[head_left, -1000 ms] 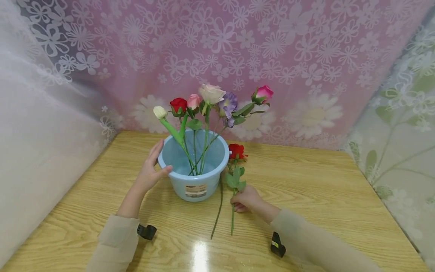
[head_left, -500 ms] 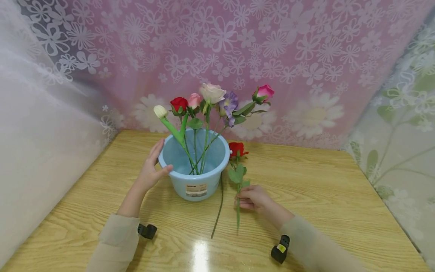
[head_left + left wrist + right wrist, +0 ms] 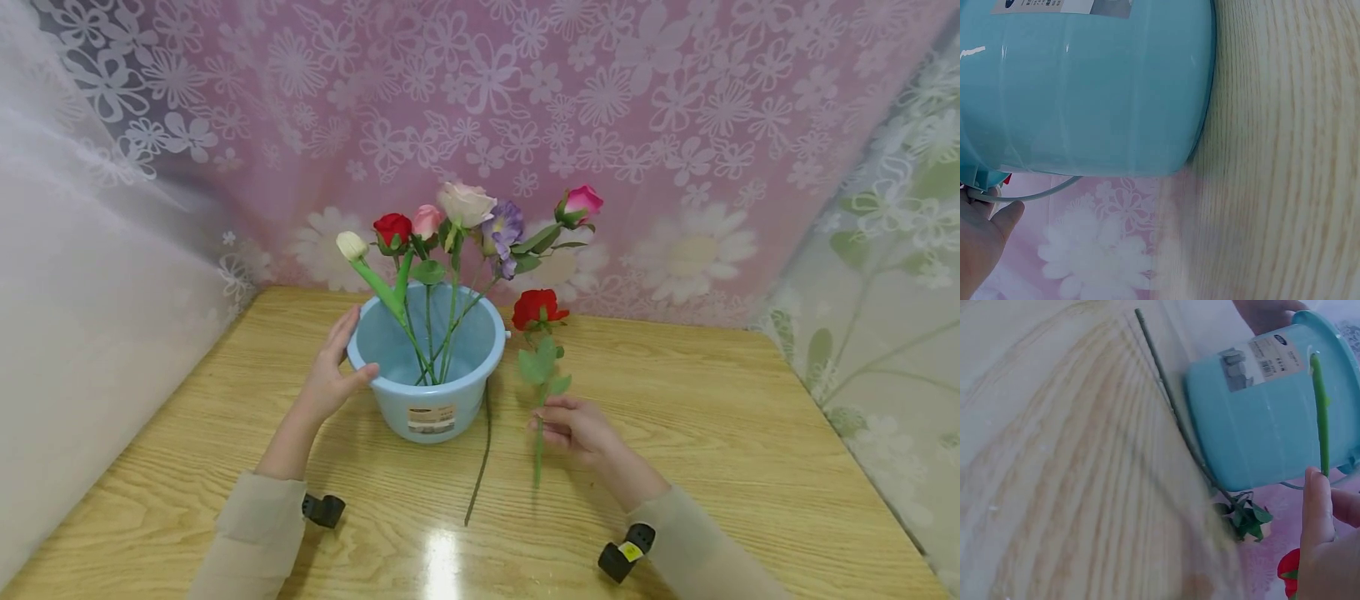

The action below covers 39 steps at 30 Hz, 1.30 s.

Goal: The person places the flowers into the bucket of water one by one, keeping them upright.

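My left hand (image 3: 328, 379) holds the near-left rim of a light blue bucket (image 3: 390, 414), its thumb over the edge and its fingers along the outside. Stems cross inside the bucket, with a white tulip (image 3: 352, 247), a red rose (image 3: 393, 231), a large cream rose (image 3: 467, 205), a purple flower (image 3: 504, 227) and other blooms above the rim. To the right, my right hand (image 3: 588, 431) pinches the green stem of a red artificial flower (image 3: 538, 309), bloom pointing away. In the right wrist view the stem's cut end (image 3: 1319, 394) sticks up past my fingers.
Another flower lies on the wooden table (image 3: 720, 433), its dark stem (image 3: 480, 467) beside the bucket; green leaves (image 3: 1250, 515) show at its far end in the right wrist view. A pink floral curtain (image 3: 495, 100) hangs behind the table. Black wrist cameras sit at both sleeves.
My right hand has lifted the red flower off the table and drawn it slightly right and away from the bucket. The left hand and the bucket stay in place.
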### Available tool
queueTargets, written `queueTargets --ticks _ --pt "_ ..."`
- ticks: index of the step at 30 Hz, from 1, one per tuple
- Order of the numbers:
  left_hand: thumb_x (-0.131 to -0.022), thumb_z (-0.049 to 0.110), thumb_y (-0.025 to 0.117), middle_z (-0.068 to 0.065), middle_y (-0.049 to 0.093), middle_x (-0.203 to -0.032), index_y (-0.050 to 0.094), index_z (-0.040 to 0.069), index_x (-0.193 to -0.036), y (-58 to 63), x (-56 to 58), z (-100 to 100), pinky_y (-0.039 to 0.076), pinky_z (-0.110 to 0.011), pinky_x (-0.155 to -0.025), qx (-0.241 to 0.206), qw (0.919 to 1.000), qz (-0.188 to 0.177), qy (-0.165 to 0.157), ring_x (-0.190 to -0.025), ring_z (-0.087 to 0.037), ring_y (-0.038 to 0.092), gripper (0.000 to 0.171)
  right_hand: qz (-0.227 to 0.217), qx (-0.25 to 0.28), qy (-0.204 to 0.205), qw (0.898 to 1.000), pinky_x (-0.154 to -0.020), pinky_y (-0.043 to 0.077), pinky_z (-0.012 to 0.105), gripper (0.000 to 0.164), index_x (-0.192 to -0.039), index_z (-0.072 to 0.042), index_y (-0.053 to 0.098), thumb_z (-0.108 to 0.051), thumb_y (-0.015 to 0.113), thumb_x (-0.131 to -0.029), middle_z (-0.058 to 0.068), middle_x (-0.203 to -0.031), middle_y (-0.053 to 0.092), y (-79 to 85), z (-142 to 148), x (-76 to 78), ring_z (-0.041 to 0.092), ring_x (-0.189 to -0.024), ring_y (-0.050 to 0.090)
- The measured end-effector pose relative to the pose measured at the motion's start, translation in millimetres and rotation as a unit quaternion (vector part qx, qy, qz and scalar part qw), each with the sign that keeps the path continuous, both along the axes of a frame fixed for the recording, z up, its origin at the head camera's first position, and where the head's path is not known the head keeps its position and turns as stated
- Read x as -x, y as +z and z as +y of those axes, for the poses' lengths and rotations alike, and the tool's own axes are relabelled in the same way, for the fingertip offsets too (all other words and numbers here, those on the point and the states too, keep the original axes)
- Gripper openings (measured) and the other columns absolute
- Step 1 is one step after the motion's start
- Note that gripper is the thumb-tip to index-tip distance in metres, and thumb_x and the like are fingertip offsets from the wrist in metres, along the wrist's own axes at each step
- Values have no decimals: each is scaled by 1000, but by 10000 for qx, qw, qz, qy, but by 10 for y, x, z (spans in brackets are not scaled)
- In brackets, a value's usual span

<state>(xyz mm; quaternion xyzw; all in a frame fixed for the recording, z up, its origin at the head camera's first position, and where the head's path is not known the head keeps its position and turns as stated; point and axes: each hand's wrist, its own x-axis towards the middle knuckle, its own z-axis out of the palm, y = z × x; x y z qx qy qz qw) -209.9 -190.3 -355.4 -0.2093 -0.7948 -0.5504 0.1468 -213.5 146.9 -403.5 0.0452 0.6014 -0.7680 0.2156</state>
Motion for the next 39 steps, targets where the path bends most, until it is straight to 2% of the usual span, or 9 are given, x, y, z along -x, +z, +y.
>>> queueTargets --ticks 2,6,11,13,18,24,32,36,39 --pt "-75 6 58 -28 12 -140 16 -10 -136 -4 2 0 21 -52 -100 -7 10000 7 -11 -125 -41 19 76 75 80 -39 9999 -60 50 17 35 -119 13 31 2 45 -89 9 -88 64 39 29 -6 13 -73 63" --pt "-75 8 59 -27 12 -141 16 -10 -137 -19 18 -8 20 -51 -101 -40 10000 -16 -13 -125 -40 19 77 250 383 -161 9988 -59 51 18 11 -99 3 48 5 44 -88 5 -82 64 120 100 -14 14 -72 64" --pt "-77 16 62 -20 14 -143 17 -4 -139 -176 122 -80 22 -49 -101 -7 10000 20 58 -126 -36 21 79 466 785 -321 9953 -61 51 19 17 -82 -7 56 6 46 -88 4 -81 64 214 189 -51 16 -74 64" --pt "-76 16 62 -20 15 -143 18 -4 -139 -189 119 -84 22 -49 -101 5 10000 24 68 -126 -36 21 79 556 847 -440 9939 -62 51 19 16 -82 -7 56 5 47 -88 4 -81 64 241 213 -67 16 -74 64" --pt "-74 7 58 -25 13 -141 17 -8 -137 -55 2 -15 20 -51 -101 14 10000 -46 57 -126 -39 20 77 851 1154 -623 9877 -64 51 20 18 -83 -6 57 7 45 -88 5 -81 65 335 271 -110 16 -74 64" --pt "-76 9 59 -26 13 -141 16 -7 -138 -33 -4 -6 21 -51 -100 20 10000 -34 51 -125 -40 21 77 1195 1617 -723 9769 -67 51 22 22 -82 -4 59 9 42 -88 8 -82 63 485 326 -146 19 -76 64" --pt "-75 9 58 -26 11 -141 15 -6 -138 -16 -27 -11 20 -50 -101 144 9996 -208 124 -126 -40 19 78 1442 1765 -644 9715 -68 51 26 19 -83 -4 59 9 46 -87 6 -76 65 613 349 -217 21 -77 64" --pt "-75 7 58 -27 12 -141 15 -6 -138 -14 -26 -1 21 -50 -101 141 9998 -140 89 -126 -40 19 77 1651 1767 -602 9684 -67 52 25 18 -85 -3 59 9 46 -86 7 -78 66 679 322 -252 21 -77 64" --pt "-75 5 57 -27 12 -141 16 -8 -138 -8 -16 4 21 -51 -100 102 9999 -54 73 -125 -40 20 76 1863 1533 -573 9688 -66 52 24 15 -86 -2 58 9 48 -85 7 -80 66 748 274 -261 20 -77 64"
